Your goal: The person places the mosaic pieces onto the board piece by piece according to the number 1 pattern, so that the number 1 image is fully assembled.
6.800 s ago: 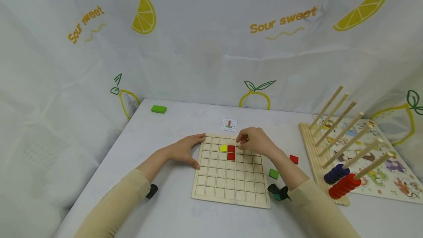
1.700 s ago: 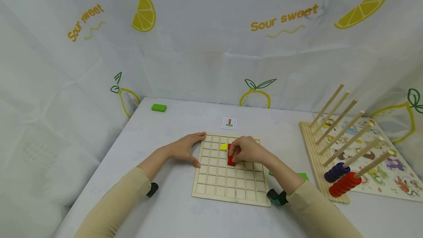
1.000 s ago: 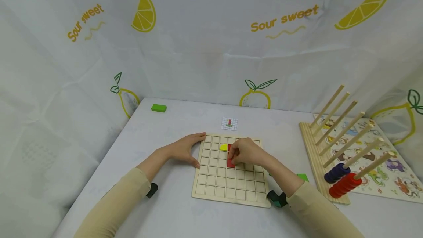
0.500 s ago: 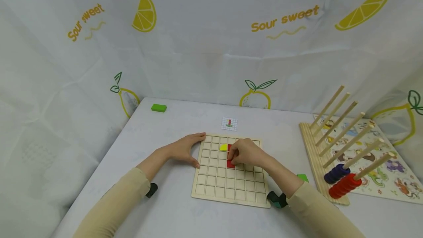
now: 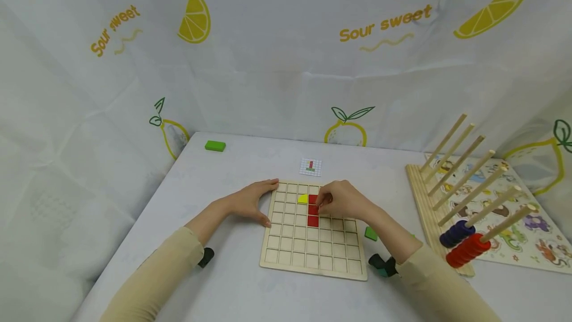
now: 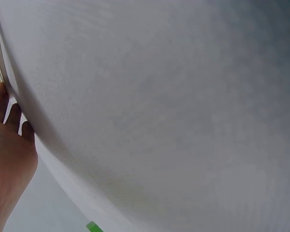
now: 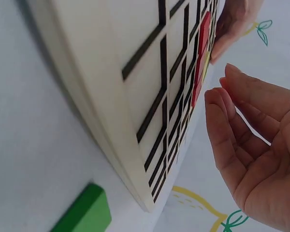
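Note:
A gridded wooden board (image 5: pixel 292 247) lies on the table. Three red square tiles (image 5: pixel 313 221) stand in one column near its upper middle, with a yellow tile (image 5: pixel 303 199) left of the top one. My left hand (image 5: pixel 246 203) touches the board's left edge, thumb and fingers spread along it; the left wrist view shows only part of this hand (image 6: pixel 12 154). Just right of the red column my right hand (image 5: pixel 344 200) hovers over the board. In the right wrist view its fingers (image 7: pixel 222 130) are bent loosely, thumb and index apart, holding nothing.
Right of the board lies a green tile (image 5: pixel 371 234); another green piece shows beside the right forearm. A printed pattern card (image 5: pixel 310 167) lies behind the board. A green block (image 5: pixel 215 146) sits far left. A peg rack (image 5: pixel 417 193) with blue and red rings stands right, by an animal puzzle.
The loose red tile from the right is gone from there, and a third red tile is now on the board. My right hand has let go of it and drawn slightly right. The left hand stays.

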`<state>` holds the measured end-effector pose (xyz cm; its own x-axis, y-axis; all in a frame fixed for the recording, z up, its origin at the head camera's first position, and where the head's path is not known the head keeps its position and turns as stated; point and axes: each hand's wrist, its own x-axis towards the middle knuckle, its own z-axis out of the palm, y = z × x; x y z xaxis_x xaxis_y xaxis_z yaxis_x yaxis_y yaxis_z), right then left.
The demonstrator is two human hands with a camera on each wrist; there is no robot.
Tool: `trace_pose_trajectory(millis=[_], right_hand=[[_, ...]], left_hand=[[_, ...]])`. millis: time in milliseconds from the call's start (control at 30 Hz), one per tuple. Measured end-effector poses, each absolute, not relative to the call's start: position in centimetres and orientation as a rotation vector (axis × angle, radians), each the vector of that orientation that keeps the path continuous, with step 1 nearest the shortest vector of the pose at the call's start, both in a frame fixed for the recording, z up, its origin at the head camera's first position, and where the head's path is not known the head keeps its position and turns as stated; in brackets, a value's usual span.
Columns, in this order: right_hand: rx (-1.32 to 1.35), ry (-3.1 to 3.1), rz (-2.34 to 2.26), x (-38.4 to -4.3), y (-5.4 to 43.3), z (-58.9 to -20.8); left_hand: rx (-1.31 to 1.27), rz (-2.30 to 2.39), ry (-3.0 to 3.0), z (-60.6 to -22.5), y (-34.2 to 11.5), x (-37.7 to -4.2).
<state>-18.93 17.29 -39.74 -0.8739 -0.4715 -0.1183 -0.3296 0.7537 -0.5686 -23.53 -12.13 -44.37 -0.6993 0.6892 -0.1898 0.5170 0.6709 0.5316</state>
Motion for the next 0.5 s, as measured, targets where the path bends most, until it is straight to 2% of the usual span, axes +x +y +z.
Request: trace_pose_trajectory(millis=[500], right_hand=[[-0.594, 2.622, -0.777, -18.8, 20.4, -38.8]], left_hand=[[0.951, 0.646, 2.506, -44.2, -12.2, -23.3]])
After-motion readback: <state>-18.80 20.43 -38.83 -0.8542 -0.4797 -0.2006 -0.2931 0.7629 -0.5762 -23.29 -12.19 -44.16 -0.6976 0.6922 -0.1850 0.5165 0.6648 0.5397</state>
